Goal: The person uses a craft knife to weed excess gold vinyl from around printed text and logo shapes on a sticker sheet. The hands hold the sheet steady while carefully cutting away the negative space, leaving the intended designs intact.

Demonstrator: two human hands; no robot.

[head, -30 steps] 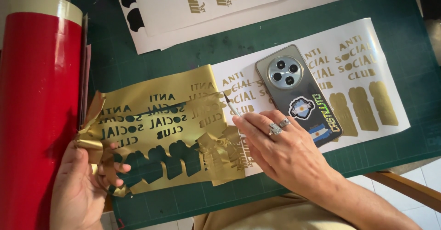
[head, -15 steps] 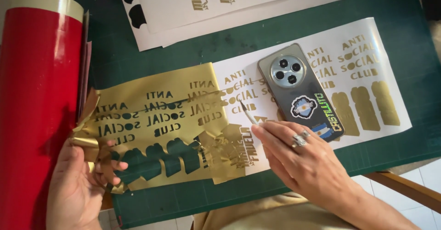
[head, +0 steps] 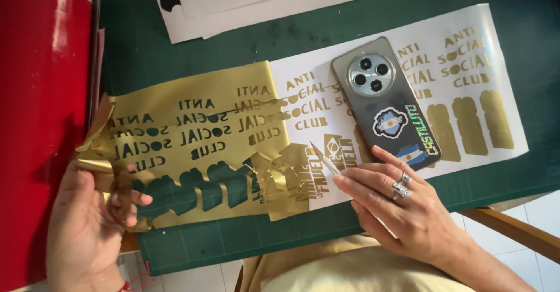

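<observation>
Left hand (head: 87,222) pinches the crumpled edge of the peeled gold vinyl (head: 192,146). Right hand (head: 402,210), fingers closed, grips a thin blade (head: 325,158) just beside its fingertips, phone (head: 385,102) lying just above.

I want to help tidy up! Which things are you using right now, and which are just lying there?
In use:
left hand pulling the peeled gold vinyl
right hand holding a thin pointed tool
white backing sheet with gold shapes
phone resting on that sheet
green cutting mat

Lying about:
red roll
white sheets at the top
</observation>
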